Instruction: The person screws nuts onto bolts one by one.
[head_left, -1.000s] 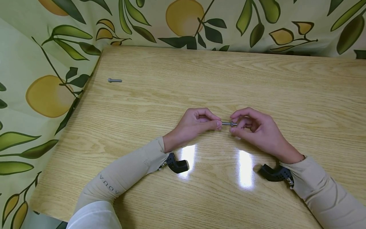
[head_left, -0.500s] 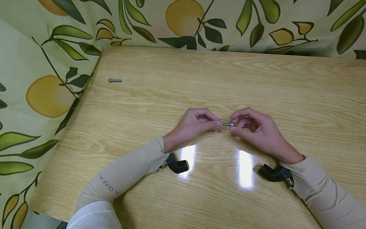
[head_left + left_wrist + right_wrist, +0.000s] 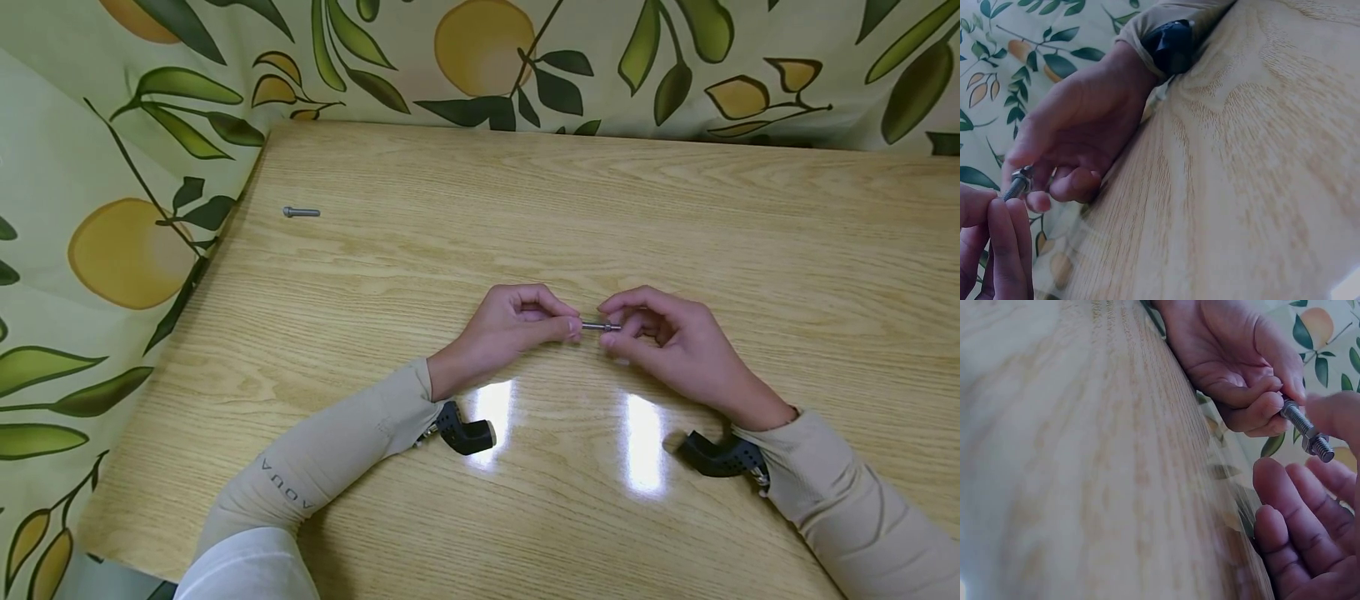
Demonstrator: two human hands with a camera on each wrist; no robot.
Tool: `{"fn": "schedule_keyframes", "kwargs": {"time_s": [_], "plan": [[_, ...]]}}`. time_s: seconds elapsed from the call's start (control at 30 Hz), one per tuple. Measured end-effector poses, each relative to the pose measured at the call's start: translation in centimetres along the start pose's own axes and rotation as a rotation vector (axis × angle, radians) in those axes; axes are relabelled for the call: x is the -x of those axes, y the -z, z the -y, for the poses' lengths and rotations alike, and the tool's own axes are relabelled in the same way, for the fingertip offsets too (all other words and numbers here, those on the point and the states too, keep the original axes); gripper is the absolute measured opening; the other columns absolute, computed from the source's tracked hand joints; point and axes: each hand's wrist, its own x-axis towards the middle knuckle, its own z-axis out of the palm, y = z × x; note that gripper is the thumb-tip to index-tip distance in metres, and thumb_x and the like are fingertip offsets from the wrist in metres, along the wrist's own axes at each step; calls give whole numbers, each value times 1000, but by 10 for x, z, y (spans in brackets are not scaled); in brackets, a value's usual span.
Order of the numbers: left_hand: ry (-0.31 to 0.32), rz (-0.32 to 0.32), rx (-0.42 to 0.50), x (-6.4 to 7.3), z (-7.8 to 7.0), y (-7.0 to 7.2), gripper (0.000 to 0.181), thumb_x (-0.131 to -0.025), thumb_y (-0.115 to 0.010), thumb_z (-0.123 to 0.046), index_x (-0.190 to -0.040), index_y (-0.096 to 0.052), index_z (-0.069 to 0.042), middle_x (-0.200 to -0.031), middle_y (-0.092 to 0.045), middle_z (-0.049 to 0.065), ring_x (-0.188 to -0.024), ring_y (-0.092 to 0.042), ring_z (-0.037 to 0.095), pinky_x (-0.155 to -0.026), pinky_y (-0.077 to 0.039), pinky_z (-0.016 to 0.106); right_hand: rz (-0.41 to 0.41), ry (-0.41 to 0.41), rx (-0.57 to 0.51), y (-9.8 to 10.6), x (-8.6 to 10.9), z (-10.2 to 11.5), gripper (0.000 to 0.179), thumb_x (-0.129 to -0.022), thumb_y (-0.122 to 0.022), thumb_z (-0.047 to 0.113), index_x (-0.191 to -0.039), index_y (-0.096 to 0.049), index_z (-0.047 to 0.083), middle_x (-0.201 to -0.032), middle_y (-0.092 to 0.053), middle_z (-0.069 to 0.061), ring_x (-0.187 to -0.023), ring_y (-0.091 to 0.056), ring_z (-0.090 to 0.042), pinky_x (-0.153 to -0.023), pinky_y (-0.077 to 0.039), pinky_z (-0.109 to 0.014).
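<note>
My left hand pinches a silver metal bolt between thumb and fingers, covering its head end. The threaded end points toward my right hand. A hex nut sits on the bolt close to its free tip, with a little thread sticking out past it. My right thumb and fingers are spread around the nut without closing on it; whether a fingertip touches it I cannot tell. In the right wrist view the right fingers lie below the bolt's tip, apart from it.
Another bolt lies on the wooden table at the far left. A patterned cloth hangs behind the table and along its left side. Black wrist devices are strapped under both forearms.
The right fingertips have shifted slightly left over the nut. The nut looks turned on the bolt. My left hand keeps its pinch and place.
</note>
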Motion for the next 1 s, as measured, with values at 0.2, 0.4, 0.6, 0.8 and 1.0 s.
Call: {"fn": "schedule_keyframes", "kwargs": {"time_s": [0.2, 0.4, 0.6, 0.8, 1.0], "plan": [[-11, -3, -2, 0, 0, 0, 15, -88, -71, -10, -99, -69, 0, -97, -75, 14, -89, -73, 17, -91, -60, 33, 1, 63, -69, -1, 0, -1, 38, -80, -74, -6, -114, -62, 8, -104, -67, -2, -73, -67, -5, -54, -48, -18], [-16, -5, -1, -1, 0, 0, 14, -88, -71, -9, -98, -68, 0, -101, -74, 18, -88, -73, 16, -91, -60, 33, -5, 76, -60, -1, 0, 0, 32, -81, -74, -5, -106, -64, 13, -92, -67, 2, -71, -65, -5, -55, -50, -18], [-16, -4, -3, -1, 1, 0, 13, -88, -71, -9, -98, -68, 0, -102, -73, 19, -88, -73, 16, -91, -61, 33, 1, 9, -8, 0, 1, 1, 24, -86, -73, 5, -104, -66, 20, -77, -68, 5, -66, -62, -6, -55, -50, -19], [-7, 2, -11, 0, 1, 1, 13, -89, -70, -9, -98, -68, 1, -102, -74, 17, -89, -73, 14, -91, -60, 32, 5, 34, -65, -1, 0, 1, 35, -83, -73, -2, -114, -63, 9, -98, -67, 1, -71, -66, -6, -53, -47, -20], [-4, 5, -6, 0, 1, 1, 14, -89, -70, -8, -99, -68, 1, -103, -74, 16, -90, -73, 14, -91, -60, 32, 2, 104, -81, -1, 0, 0, 35, -80, -74, -8, -108, -65, 10, -100, -65, 2, -77, -65, -5, -53, -48, -19]]}}
